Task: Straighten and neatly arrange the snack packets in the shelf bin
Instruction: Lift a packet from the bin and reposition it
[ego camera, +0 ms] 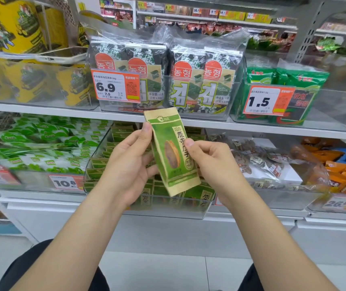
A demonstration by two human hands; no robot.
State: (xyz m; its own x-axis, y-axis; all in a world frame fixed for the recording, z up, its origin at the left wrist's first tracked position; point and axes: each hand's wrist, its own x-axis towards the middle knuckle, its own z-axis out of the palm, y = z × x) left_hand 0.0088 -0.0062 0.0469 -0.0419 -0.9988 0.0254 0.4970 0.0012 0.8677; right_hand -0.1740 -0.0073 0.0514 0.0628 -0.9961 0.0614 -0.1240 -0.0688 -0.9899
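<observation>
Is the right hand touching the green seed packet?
Touching. The head view shows the right hand pinching the green seed packet at its right edge, thumb on the front.

One head-worn view looks forward and down (close in) at the store shelves (168, 120).

On the upper shelf (42, 106), seaweed packs (186, 80) stand upright behind an orange price tag (115, 87) reading 6.9. Yellow bags (10, 28) sit to their left and green packs (302, 78) to their right. Below, green-and-white packets (42, 143) lie heaped at the left, and orange and blue packets (335, 162) at the far right.
</observation>
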